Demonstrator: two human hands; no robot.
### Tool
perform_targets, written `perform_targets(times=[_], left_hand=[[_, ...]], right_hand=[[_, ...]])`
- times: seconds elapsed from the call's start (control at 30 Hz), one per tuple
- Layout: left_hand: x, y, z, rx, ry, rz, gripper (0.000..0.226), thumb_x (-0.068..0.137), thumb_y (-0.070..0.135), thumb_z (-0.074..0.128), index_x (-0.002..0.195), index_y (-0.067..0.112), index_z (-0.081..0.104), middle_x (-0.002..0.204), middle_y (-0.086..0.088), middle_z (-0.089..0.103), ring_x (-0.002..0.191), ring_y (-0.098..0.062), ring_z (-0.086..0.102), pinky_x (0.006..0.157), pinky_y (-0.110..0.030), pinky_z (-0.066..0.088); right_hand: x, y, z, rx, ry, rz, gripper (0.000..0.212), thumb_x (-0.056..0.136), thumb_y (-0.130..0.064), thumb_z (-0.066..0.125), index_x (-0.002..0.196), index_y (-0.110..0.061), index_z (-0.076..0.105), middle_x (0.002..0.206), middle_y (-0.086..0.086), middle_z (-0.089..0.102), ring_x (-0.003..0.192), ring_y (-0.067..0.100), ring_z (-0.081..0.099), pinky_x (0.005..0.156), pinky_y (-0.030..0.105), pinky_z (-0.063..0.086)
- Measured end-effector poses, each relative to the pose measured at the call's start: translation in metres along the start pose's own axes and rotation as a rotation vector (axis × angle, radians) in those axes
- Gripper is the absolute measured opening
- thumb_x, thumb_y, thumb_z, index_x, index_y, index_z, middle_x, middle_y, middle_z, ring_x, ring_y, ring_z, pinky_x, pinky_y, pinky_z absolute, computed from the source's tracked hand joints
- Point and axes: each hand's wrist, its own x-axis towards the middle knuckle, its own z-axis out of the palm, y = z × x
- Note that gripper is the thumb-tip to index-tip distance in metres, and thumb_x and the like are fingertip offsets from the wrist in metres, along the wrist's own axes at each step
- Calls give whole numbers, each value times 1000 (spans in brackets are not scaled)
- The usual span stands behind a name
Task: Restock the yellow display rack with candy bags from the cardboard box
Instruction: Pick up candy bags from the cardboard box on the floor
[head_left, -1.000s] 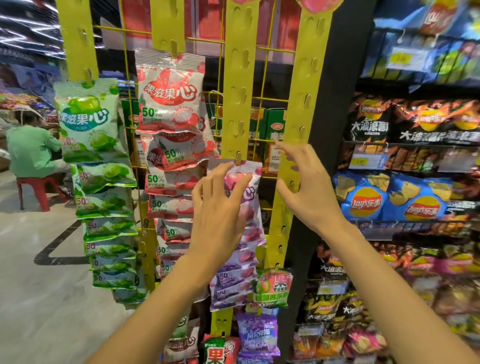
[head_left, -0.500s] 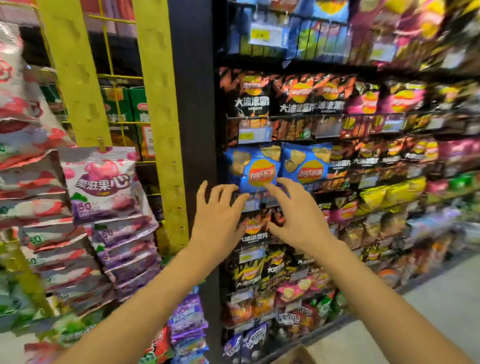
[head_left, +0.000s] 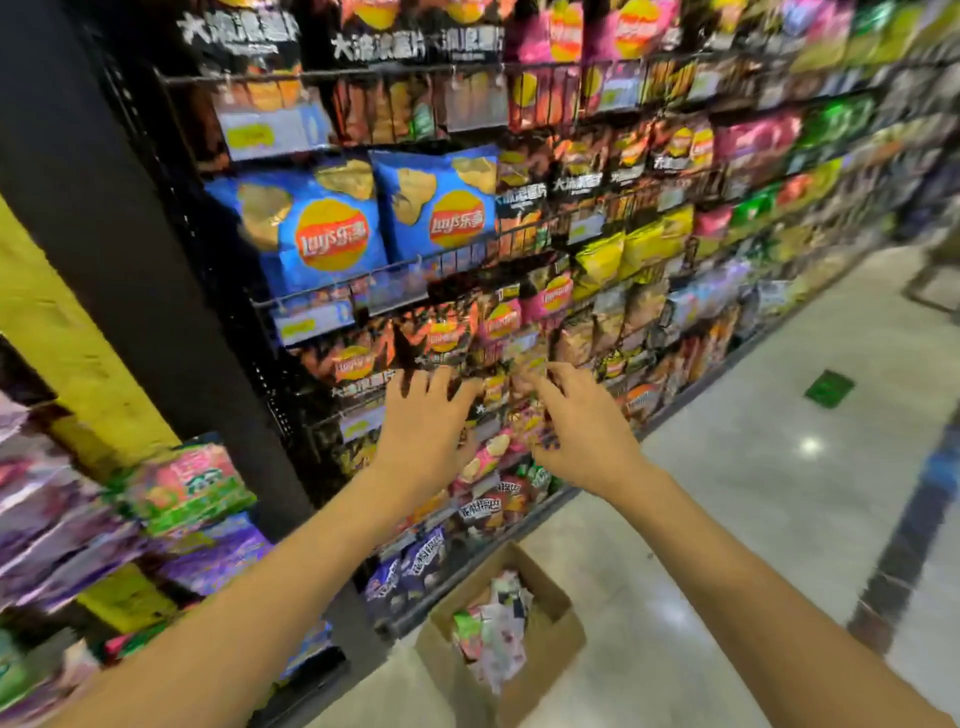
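Note:
The cardboard box (head_left: 550, 623) stands open on the floor at the bottom centre, with several candy bags (head_left: 491, 631) inside. The yellow display rack (head_left: 57, 332) fills the far left edge, and purple, pink and green candy bags (head_left: 187, 488) hang on it. My left hand (head_left: 423, 431) and my right hand (head_left: 584, 434) are raised side by side in front of the snack shelves, above the box. Both have spread, relaxed fingers and hold nothing.
A black post (head_left: 119, 244) separates the rack from wire shelves full of crisp bags, including blue ones (head_left: 322, 228). The shelving runs away to the right. Shiny pale floor (head_left: 753, 519) lies to the right of the box, with a green floor marker (head_left: 829, 388).
The view has swung right and down, away from the yellow rack towards the shelves and the box. Both hands left the rack's hanging bags and dropped lower, empty throughout.

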Motion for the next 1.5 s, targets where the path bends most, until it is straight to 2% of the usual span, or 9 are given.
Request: perform_targets(times=[0.3,0.6,0.77,0.87,0.93,1.07,1.2,1.33,1.5], left_hand=[[22,10,90,-82,-182,125,66,91,51,56,146,22,34,136,-8,43,125,-32,43,110,-52,29],[25,20,218,-121,-398,204,65,96,50,48,150,21,27,145,-14,36,133,-35,35,110,-52,28],[3,46,356,-162,-516,153,55,97,47,43,146,24,34,133,-9,46,118,-34,45,98,-52,35],[-25,64,466,-128,-656,131,67,85,43,43,149,34,26,124,-7,49,108,-35,46,82,-49,35],[-47,74,541,-120,-686,59,63,86,42,50,145,32,32,121,-7,49,111,-34,48,85,-47,40],[-85,93,691,-152,-757,30,63,88,42,60,143,22,38,139,-8,41,129,-32,42,98,-44,41],[-94,103,812,-201,-750,106,62,91,41,60,142,19,35,137,-12,39,126,-36,46,99,-45,44],[-83,117,885,-162,-759,182,65,95,38,58,148,19,26,136,-13,38,121,-36,44,95,-48,46],[-78,132,944,-128,-742,268,75,92,45,59,150,16,23,142,-11,38,124,-33,42,94,-43,44]], right_hand=[[4,23,77,20,-240,166,84,86,-38,69,154,-22,23,152,12,30,139,32,30,112,42,31],[9,50,199,99,-409,273,79,91,-44,61,155,-19,21,154,13,28,140,32,29,111,40,31],[-8,78,334,176,-467,345,73,85,-33,68,149,-22,34,146,11,40,129,31,42,102,42,44],[-27,97,443,211,-554,348,74,84,-32,65,150,-24,32,138,10,44,122,31,45,99,42,45],[-40,109,528,219,-610,345,73,82,-37,63,148,-21,37,137,12,46,122,34,46,100,43,44],[-60,128,684,155,-660,314,68,82,-48,57,143,-22,42,136,11,47,127,33,46,108,43,36],[-54,147,805,140,-710,257,65,89,-40,61,146,-21,35,141,10,42,129,32,43,105,41,38],[-34,164,886,163,-736,205,69,90,-37,61,149,-17,33,145,15,40,132,35,39,107,45,40],[-19,177,923,209,-712,211,64,85,-27,66,143,-12,41,138,16,45,128,36,44,102,43,44]])
